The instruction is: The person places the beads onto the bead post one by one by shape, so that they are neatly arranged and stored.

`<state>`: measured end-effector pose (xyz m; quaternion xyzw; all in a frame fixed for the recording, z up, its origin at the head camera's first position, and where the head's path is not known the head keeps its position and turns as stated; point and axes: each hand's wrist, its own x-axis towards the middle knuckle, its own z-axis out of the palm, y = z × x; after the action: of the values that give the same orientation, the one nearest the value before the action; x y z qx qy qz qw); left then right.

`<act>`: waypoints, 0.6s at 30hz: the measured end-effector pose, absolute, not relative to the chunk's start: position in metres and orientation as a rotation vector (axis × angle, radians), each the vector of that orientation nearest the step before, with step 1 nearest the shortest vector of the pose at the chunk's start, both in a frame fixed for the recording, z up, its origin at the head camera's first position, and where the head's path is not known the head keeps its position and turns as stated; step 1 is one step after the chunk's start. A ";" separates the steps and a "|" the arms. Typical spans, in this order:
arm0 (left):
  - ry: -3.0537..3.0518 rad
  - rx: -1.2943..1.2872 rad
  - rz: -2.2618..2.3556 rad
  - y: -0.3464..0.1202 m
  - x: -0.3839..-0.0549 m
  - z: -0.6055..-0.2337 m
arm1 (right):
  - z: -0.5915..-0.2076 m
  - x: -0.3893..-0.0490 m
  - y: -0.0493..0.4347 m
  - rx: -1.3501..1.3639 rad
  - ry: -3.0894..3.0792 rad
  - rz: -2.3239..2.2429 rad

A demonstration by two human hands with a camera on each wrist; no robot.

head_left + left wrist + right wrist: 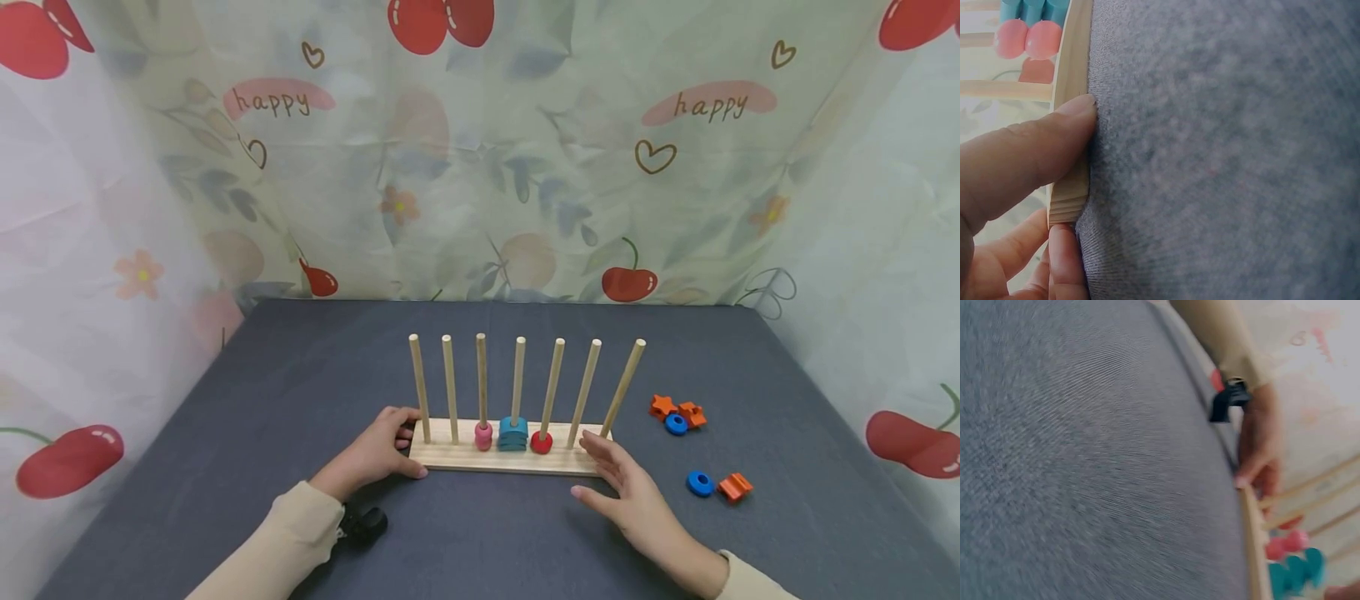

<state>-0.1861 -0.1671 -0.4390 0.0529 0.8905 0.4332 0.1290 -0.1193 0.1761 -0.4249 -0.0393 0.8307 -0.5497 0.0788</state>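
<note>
A wooden peg board [450,456] with several upright pegs rests on the dark cloth. Its pegs carry a pink beaded piece [483,437], a stack of teal pieces [513,435] and a red piece [541,442]. My left hand [382,446] grips the board's left end, the thumb [1075,125] along the front edge and the fingers at the end face. At the right end, my right hand [630,500] has its fingers extended and overlapping the board's corner, with the thumb spread away in front. Only a fingertip [1342,592] of it shows in the right wrist view.
To the right lie an orange star [663,407], another orange piece [692,415] and a blue ring [676,424]. Closer in are a second blue ring [701,483] and an orange block [735,487]. A black wrist device [366,525] hangs under the left wrist. Patterned curtains [480,150] enclose the table.
</note>
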 end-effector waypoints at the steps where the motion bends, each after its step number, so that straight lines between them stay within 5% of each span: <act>1: 2.590 0.154 1.258 -0.167 -0.186 -0.439 | -0.421 -0.117 0.180 -0.118 2.478 -1.648; 18: 2.594 0.154 1.245 -0.167 -0.186 -0.439 | -0.393 -0.111 0.276 -0.528 2.850 -1.506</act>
<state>-0.1864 -0.1669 -0.4391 0.0530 0.8926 0.4284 0.1299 -0.1111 0.2758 -0.3927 -0.1612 0.8709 -0.4600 -0.0624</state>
